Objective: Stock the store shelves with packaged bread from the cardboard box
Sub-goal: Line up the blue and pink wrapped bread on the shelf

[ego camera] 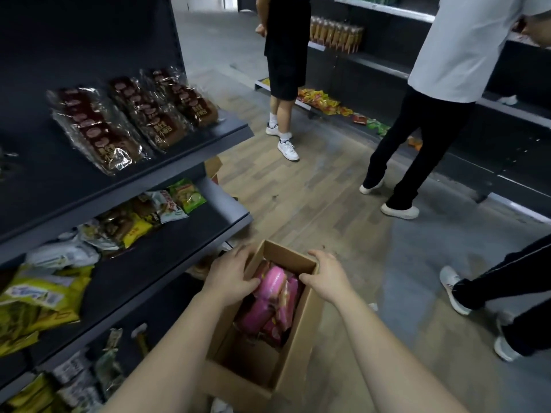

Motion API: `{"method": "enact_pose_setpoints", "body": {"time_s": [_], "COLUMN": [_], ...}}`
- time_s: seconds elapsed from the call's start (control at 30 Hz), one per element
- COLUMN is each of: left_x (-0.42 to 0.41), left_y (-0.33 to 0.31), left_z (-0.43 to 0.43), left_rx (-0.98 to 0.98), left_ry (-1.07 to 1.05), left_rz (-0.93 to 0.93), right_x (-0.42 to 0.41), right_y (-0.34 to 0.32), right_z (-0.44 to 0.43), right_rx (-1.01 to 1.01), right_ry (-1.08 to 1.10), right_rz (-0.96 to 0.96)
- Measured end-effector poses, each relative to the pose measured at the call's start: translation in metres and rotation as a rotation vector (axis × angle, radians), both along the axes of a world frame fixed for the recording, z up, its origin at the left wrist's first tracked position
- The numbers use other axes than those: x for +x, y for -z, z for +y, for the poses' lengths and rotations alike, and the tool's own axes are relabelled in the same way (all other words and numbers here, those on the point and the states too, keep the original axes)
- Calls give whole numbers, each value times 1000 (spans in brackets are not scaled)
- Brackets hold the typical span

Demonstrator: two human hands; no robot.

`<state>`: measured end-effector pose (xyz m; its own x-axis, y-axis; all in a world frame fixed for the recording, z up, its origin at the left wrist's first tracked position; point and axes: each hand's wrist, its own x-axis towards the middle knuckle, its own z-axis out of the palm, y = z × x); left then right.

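An open cardboard box (pixel 301 338) stands on the floor below me, with pink bread packs (pixel 269 302) piled at its far end. My left hand (pixel 232 275) reaches over the box's left wall, its thumb touching the top pink pack. My right hand (pixel 326 277) grips the box's far right rim, fingers curled over the edge. On the top dark shelf (pixel 185 156) at the left lie three brown bread packs (pixel 134 114) side by side.
Lower shelves (pixel 167 263) at the left hold yellow, green and white snack bags. Three people stand in the aisle: one in black shorts (pixel 286 70), one in a white shirt (pixel 447 84), and a leg (pixel 492 287) at the right. More shelving runs along the far right.
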<state>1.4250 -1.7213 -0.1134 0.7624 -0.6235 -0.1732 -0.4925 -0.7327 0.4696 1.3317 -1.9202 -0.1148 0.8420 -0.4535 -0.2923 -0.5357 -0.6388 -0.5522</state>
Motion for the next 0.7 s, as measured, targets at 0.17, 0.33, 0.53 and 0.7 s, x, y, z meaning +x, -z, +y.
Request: {"method": "enact_pose_setpoints", "body": {"time_s": [0.17,0.33,0.53,0.7], "left_x": [17,38,67,81], "left_y": [12,25,54,103], "left_z": [-9,-22,-39,-49], "left_rx": [22,45,55,50], "left_ry": [0,39,100,122], "left_rz": [19,95,101,126], "right_x": [21,39,59,77], "right_y": [11,24,51,95], "right_z": [-7,-15,-20,-18], "right_rx": [23,54,76,82], "right_ry": [19,73,151,178], "right_rz": [11,53,92,108]}}
